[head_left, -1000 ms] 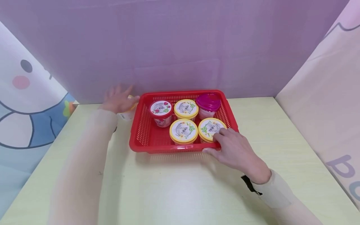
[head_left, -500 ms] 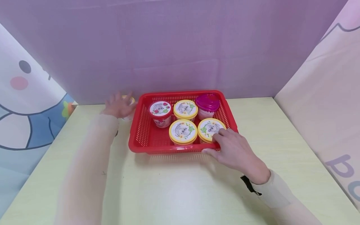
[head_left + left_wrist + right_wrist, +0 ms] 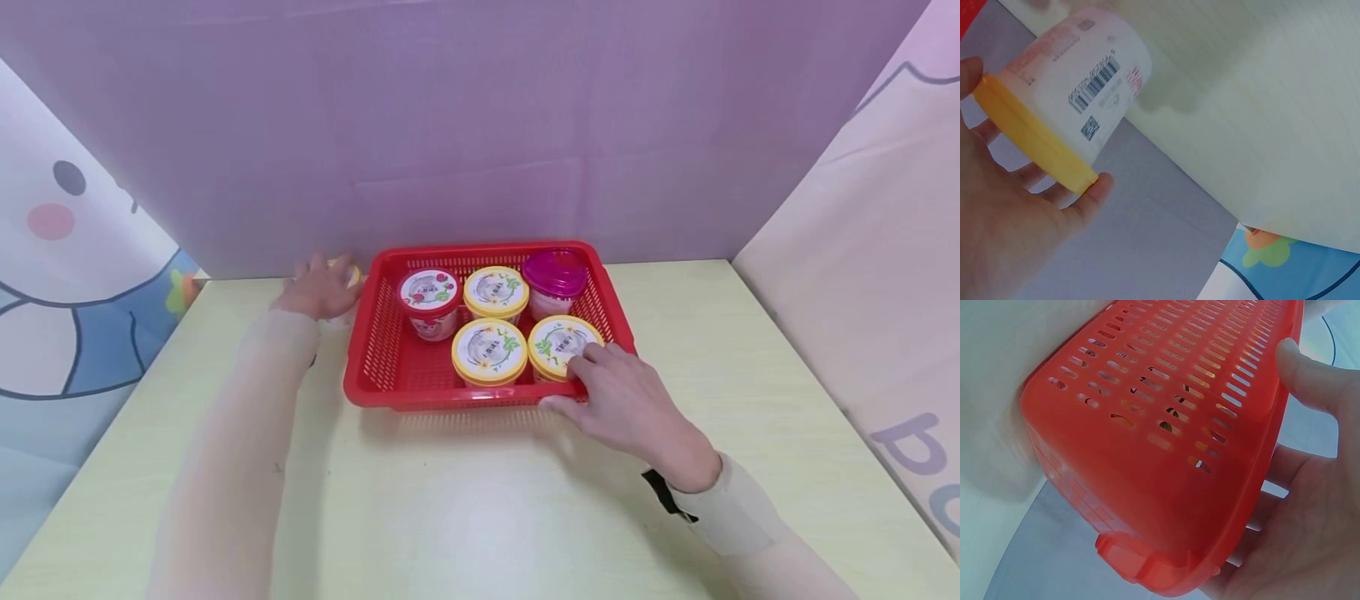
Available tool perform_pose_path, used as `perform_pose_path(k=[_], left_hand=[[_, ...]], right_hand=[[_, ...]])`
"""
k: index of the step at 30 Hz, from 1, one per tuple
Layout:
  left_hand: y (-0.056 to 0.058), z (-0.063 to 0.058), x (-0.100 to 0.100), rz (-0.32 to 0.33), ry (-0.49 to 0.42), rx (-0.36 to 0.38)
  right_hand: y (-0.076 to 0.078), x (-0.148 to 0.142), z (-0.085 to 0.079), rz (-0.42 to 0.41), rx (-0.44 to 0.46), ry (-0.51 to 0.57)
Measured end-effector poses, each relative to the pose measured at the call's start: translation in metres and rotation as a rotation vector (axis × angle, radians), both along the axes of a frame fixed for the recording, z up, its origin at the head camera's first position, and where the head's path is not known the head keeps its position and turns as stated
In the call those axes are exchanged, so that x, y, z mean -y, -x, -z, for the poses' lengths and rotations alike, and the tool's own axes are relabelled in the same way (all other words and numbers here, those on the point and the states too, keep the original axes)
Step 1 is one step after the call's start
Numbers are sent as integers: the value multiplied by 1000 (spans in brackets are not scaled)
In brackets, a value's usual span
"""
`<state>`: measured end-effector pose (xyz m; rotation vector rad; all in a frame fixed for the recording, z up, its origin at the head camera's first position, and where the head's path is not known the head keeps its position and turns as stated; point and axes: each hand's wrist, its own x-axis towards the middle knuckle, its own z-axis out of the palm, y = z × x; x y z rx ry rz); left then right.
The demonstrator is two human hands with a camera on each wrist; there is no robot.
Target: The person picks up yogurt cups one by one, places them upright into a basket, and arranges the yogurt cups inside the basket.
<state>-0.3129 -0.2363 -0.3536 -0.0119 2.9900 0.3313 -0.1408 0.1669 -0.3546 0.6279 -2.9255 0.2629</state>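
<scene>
At the far left of the table, in the head view, my left hand [image 3: 318, 290] grips a yellow-lidded cup [image 3: 346, 315] just outside the basket's left wall, partly covering it. The left wrist view shows the fingers spread around the yellow lid [image 3: 1032, 134] and the cup's pale, translucent side with a barcode. My right hand [image 3: 618, 396] holds the front right rim of a red plastic basket [image 3: 420, 400], thumb outside and fingers over the edge by a cup. Inside stand several lidded cups: yellow-lidded ones [image 3: 489, 350], a red-lidded one [image 3: 430, 292] and one with a magenta lid [image 3: 555, 273].
The basket stands near the back of a pale wooden table [image 3: 450, 517]. A purple cloth wall [image 3: 480, 125] rises right behind it. Printed cloth panels [image 3: 862, 275] flank both sides.
My left hand has shifted slightly right and down toward the front with the cup, its fingers less raised. The right hand and basket have stayed nearly still.
</scene>
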Motion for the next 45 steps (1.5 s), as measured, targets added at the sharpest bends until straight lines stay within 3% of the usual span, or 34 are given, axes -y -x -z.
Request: perform_pose_path(k=[15,21,45], left_hand=[[-2,-1,4,90,101,-10],[-5,-5,7,98,138,-17],[-30,-22,15,172,95,-108]], right_hand=[[0,0,2,-14,-26,-12],[0,-1,2,-16,-28,-17],[-1,1,3,-18,-44,-14]])
